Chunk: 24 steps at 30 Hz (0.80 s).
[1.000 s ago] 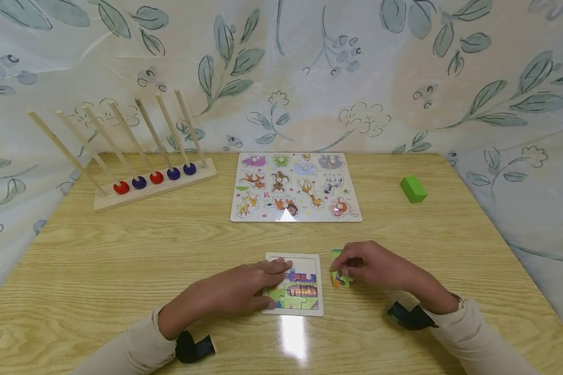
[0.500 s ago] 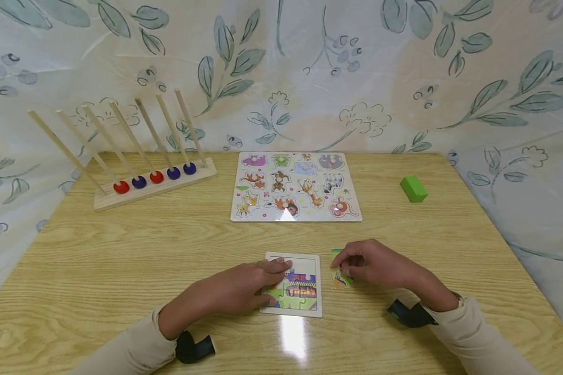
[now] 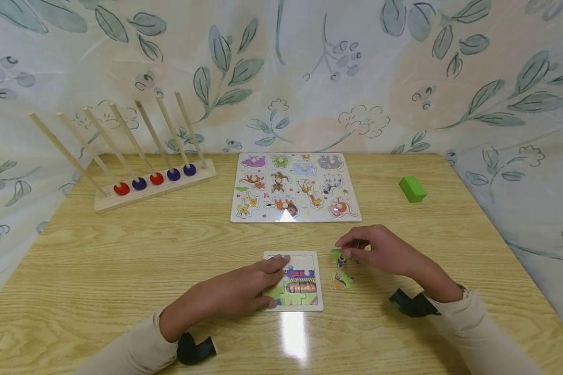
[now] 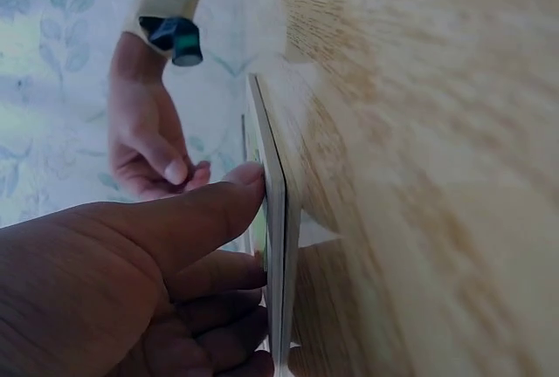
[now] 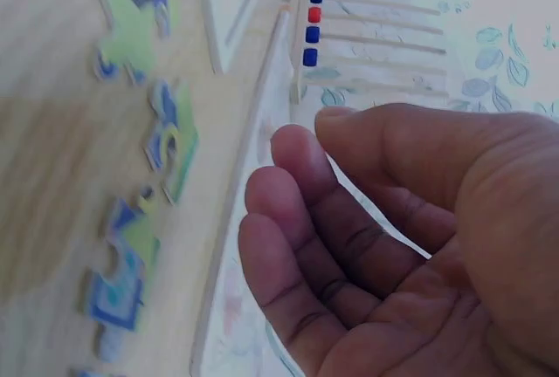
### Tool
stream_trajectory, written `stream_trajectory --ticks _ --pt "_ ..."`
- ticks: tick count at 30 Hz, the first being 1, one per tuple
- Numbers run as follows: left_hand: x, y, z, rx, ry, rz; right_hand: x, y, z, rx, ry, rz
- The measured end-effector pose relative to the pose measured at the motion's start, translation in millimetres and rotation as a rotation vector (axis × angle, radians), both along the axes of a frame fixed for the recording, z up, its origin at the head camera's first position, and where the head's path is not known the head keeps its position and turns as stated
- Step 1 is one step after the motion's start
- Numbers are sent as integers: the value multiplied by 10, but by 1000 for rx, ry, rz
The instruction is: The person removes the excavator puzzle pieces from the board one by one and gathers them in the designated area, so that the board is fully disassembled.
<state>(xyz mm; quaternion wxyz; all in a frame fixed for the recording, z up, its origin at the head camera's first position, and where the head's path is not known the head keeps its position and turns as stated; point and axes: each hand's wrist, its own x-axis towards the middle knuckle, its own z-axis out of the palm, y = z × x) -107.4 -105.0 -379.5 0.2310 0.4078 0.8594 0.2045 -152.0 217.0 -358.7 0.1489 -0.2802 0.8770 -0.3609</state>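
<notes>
A small square jigsaw puzzle board (image 3: 305, 260), part filled with a colourful picture, lies in front of me. My left hand (image 3: 236, 289) rests on its left side with fingers extended; in the left wrist view the thumb (image 4: 231, 194) touches the face near the edge. My right hand (image 3: 380, 252) hovers right of the board above loose puzzle pieces, one green and orange (image 3: 341, 281). In the right wrist view the fingers bend loosely, the thumb (image 5: 384, 137) near the index fingertip, nothing between them. Several pieces, including a blue and green one (image 5: 122, 272), lie below on the table.
Behind the board lies an animal knob puzzle (image 3: 295, 190). A wooden peg rack (image 3: 155, 190) with red and blue beads stands at the back left. At the back right is a green block (image 3: 413, 188). A leaf-patterned cloth (image 3: 281, 73) hangs behind the table.
My right hand has moved up and slightly right, off the green and orange piece, uncovering it. The left hand stays on the board, which has shifted only slightly.
</notes>
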Motion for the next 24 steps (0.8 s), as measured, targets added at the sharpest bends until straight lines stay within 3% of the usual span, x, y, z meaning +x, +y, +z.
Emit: stream_trajectory --ticks 7,14,24 --pt "-6 -6 9 6 49 -23 -34 -30 39 -31 -2 -36" --pt "-27 -3 6 17 85 -29 -47 -211 -73 -3 -44 60" --pt "-27 5 -4 17 68 -11 2 -485 -153 -45 -106 139"
